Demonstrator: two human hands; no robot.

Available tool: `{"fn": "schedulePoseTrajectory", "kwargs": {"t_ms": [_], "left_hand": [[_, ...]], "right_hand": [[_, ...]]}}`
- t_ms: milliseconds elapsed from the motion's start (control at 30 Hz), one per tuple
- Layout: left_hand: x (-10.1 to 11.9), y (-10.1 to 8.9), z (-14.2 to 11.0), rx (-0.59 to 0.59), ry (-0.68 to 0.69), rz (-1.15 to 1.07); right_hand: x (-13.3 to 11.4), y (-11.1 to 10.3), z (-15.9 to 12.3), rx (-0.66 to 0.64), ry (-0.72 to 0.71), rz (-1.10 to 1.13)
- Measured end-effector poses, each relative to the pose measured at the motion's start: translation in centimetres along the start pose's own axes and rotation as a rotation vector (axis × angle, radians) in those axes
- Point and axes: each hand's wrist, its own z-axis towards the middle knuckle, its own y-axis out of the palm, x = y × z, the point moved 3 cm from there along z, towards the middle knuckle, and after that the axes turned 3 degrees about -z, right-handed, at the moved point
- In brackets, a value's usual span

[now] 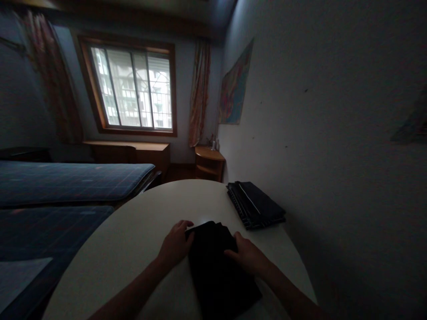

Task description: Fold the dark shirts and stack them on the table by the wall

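Note:
A folded black garment [216, 266] lies on the round white table [160, 204] in front of me; the dim light hides what kind it is. My left hand [175, 244] is at its upper left corner, thumb on the cloth and fingers curled at the edge. On the opposite side my right hand [248, 254] holds the right edge, with its thumb laid over the top. A stack of folded dark clothes [255, 204] sits beyond my right hand, by the table's right rim.
A wall [327, 178] runs close along the table's right side. To the left are beds with blue checked mattresses [73, 182]. A wooden corner shelf [209, 154] and a desk [150, 146] stand at the back beneath the window [130, 89].

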Motion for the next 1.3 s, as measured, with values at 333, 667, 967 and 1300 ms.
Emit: {"fn": "schedulePoseTrajectory", "kwargs": {"t_ms": [333, 667, 967, 1300], "left_hand": [[-4.1, 2.1, -0.1, 0.123, 0.046, 0.044], [-5.0, 2.8, 0.1, 0.109, 0.012, 0.07], [-5.3, 3.0, 0.2, 0.055, 0.029, 0.112], [-5.6, 3.3, -0.1, 0.075, 0.051, 0.13]], "right_hand": [[2.6, -1.2, 2.9, -0.052, -0.156, 0.37], [0.8, -6.4, 5.4, 0.029, -0.36, 0.3], [0.6, -14.4, 9.2, 0.251, -0.356, 0.124], [7.9, -22.4, 13.2, 0.329, -0.152, 0.335]]}}
